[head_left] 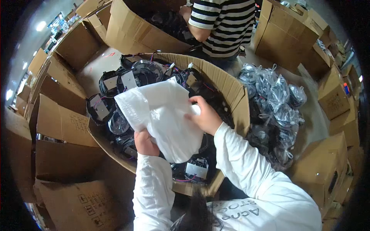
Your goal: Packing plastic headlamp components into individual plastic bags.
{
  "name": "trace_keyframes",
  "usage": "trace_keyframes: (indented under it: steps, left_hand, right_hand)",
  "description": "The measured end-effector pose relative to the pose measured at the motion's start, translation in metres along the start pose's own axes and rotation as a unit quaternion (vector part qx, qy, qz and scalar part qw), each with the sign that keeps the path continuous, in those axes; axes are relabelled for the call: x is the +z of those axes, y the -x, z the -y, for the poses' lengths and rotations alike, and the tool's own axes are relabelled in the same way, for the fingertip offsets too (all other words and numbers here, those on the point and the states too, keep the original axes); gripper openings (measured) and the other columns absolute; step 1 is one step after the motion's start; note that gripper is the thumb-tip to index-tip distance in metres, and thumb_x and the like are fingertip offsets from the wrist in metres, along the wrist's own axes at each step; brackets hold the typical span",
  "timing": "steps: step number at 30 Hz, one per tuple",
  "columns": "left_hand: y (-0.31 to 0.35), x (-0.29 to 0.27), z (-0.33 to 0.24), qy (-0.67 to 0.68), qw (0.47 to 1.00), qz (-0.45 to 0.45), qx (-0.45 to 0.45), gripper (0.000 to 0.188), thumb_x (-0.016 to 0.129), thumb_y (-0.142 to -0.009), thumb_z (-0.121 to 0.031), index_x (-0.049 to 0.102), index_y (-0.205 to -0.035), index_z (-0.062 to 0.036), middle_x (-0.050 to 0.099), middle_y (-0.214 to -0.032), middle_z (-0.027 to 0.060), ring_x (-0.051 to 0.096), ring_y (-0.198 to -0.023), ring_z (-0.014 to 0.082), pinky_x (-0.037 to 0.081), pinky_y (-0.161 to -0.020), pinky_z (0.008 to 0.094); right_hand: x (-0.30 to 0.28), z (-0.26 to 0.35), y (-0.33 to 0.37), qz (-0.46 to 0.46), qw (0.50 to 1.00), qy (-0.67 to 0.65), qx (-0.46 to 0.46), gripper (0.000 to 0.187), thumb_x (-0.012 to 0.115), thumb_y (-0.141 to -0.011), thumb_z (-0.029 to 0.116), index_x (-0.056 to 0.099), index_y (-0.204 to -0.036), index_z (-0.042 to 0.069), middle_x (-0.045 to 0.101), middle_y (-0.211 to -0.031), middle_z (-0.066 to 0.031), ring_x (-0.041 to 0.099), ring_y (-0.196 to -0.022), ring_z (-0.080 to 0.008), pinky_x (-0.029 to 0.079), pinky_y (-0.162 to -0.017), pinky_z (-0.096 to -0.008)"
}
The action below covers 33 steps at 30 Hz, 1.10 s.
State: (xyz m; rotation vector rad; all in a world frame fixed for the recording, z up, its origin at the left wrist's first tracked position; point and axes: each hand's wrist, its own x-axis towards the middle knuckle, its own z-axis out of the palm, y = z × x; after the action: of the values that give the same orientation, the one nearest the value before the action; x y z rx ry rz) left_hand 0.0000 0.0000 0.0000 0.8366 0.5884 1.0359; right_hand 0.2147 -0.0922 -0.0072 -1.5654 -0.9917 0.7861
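White, translucent plastic bags [165,115], apparently a folded stack, are spread between my two hands above an open carton. At their lower left edge my left hand [146,143] is closed on them, its fingers partly hidden underneath. My right hand [206,115] pinches the right edge, where a rounded white bit shows by the fingers. Below lie several black round parts [144,71] with clear covers, metal plates and thin wires, partly covered by the bags. The cardboard carton [235,96] holding them has a curved-looking wall on the right.
On the floor to the right is a heap of parts in clear bags [275,96]. A person in a striped shirt [223,27] stands beyond, reaching into another large carton [131,32]. Brown cartons [65,115] line the left, and another carton [320,165] stands at lower right.
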Motion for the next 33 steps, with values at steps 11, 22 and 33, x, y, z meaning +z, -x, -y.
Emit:
trace_keyframes:
  steps: [11, 22, 33]
  left_hand:
    - [0.02, -0.03, -0.016, -0.047, 0.994, -0.058, 0.075, 0.042, 0.045, -0.073, 0.001, 0.067, -0.108, 0.0052, 0.066, -0.089, 0.0043, 0.06, -0.074, 0.0153, 0.046, -0.068, 0.0257]
    - [0.093, -0.002, 0.009, -0.548, 0.777, -0.113, 0.287, 0.04, 0.063, -0.083, -0.005, 0.059, -0.122, 0.0009, 0.06, -0.117, 0.016, 0.056, -0.108, 0.0298, 0.045, -0.099, 0.0391]
    - [0.095, 0.02, 0.04, -0.035, 0.945, 0.179, -0.273, 0.037, 0.071, -0.094, -0.019, 0.064, -0.123, 0.0009, 0.07, -0.113, 0.0094, 0.066, -0.102, 0.0197, 0.053, -0.087, 0.0333]
  right_hand:
    - [-0.015, -0.005, 0.019, 0.02, 0.997, 0.07, -0.022, 0.015, 0.07, -0.079, 0.01, 0.066, -0.09, -0.001, 0.07, -0.084, -0.0097, 0.066, -0.08, -0.0171, 0.051, -0.077, -0.0314]
    - [-0.011, 0.058, 0.138, 0.208, 0.787, -0.58, 0.044, 0.018, 0.056, -0.081, -0.003, 0.059, -0.097, 0.004, 0.067, -0.078, -0.0092, 0.068, -0.077, -0.0208, 0.056, -0.079, -0.0341]
    - [0.011, 0.054, 0.141, 0.317, 0.649, -0.689, -0.064, 0.046, 0.058, -0.088, 0.02, 0.06, -0.119, -0.014, 0.067, -0.12, -0.0264, 0.069, -0.107, -0.0339, 0.055, -0.098, -0.0439]
